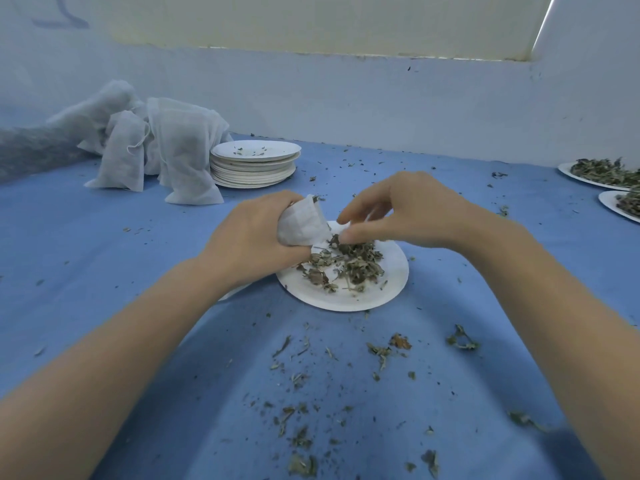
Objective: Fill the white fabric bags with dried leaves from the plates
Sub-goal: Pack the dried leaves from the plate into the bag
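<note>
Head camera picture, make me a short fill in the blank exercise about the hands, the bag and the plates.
1. The left hand grips a small white fabric ____.
2. The right hand pinches dried leaves above a white paper ____.
3. The stack of empty plates stands on a ____ cloth.
4. The filled bags lie to the ____ of that stack.

Missing words: bag; plate; blue; left

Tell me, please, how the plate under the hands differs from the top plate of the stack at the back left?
The near plate lies alone on the blue cloth and holds a loose heap of dried leaves. The top plate of the stack sits on many others and carries only a few crumbs. Both are white, round and upright.
</note>
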The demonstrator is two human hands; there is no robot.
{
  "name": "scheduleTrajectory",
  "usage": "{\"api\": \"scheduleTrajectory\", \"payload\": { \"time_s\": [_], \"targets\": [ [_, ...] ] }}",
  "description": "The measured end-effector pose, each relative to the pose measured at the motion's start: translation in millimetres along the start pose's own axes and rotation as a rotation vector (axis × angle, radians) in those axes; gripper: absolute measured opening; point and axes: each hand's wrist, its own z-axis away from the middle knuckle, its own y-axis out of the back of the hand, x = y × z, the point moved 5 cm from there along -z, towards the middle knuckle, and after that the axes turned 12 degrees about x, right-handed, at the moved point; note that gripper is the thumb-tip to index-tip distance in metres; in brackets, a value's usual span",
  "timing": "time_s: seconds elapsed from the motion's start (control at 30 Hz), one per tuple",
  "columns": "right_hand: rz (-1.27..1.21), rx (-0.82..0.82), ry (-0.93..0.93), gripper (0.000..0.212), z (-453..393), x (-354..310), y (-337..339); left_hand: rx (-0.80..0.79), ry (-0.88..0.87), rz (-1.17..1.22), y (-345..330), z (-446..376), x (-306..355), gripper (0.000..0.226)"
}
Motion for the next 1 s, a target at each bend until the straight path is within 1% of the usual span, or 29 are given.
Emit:
{"api": "scheduleTrajectory", "payload": {
  "time_s": [0.07,0.1,0.13,0.17,0.23,0.33,0.4,0.53,0.6,0.67,0.77,0.9,1.0],
  "targets": [
    [0.135,-0.183,-0.067,0.046,3.0,7.8,-7.4,0.006,0.026,-0.012,0.6,-0.4,-3.5,0.050],
    [0.195,-0.256,-0.084,0.051,4.6,9.6,-12.3,0.006,0.033,-0.019,0.7,-0.5,-4.3,0.050],
    [0.244,-0.299,-0.078,0.052,5.4,10.6,-17.7,0.002,0.033,-0.025,0.3,-0.2,-4.5,0.051],
    [0.281,-0.307,-0.061,0.050,4.9,10.5,-22.0,-0.006,0.029,-0.028,-0.2,0.4,-4.3,0.052],
    [0.303,-0.260,-0.019,0.043,2.7,7.8,-27.3,-0.027,0.016,-0.027,-1.5,2.6,-3.3,0.050],
    [0.258,-0.218,0.028,0.030,1.2,4.8,-30.5,-0.036,0.004,-0.032,-2.1,4.8,-3.1,0.048],
    [0.191,-0.197,0.030,0.023,0.7,4.8,-26.3,-0.023,-0.002,-0.041,-0.3,3.9,-3.5,0.048],
    [0.040,-0.072,0.056,0.014,-2.0,2.2,-4.9,-0.030,-0.037,-0.111,2.7,-0.5,-6.3,0.052],
    [-0.059,-0.026,0.045,0.012,-1.7,-0.1,1.3,-0.041,-0.052,-0.128,2.4,-0.9,-7.4,0.055],
    [-0.101,0.014,0.033,0.011,-1.1,-2.4,0.9,-0.041,-0.062,-0.107,1.4,0.3,-6.7,0.056],
    [-0.093,0.049,0.011,0.012,-1.4,-5.8,-6.6,-0.005,-0.080,-0.051,0.6,2.2,-2.8,0.057],
    [0.016,0.105,0.032,0.022,-3.3,-8.8,-16.8,0.041,-0.083,0.008,0.9,3.1,1.4,0.056],
    [0.011,0.178,0.060,0.016,-2.7,-15.1,-19.6,0.028,-0.106,-0.004,-0.6,3.9,4.5,0.057]
  ]
}}
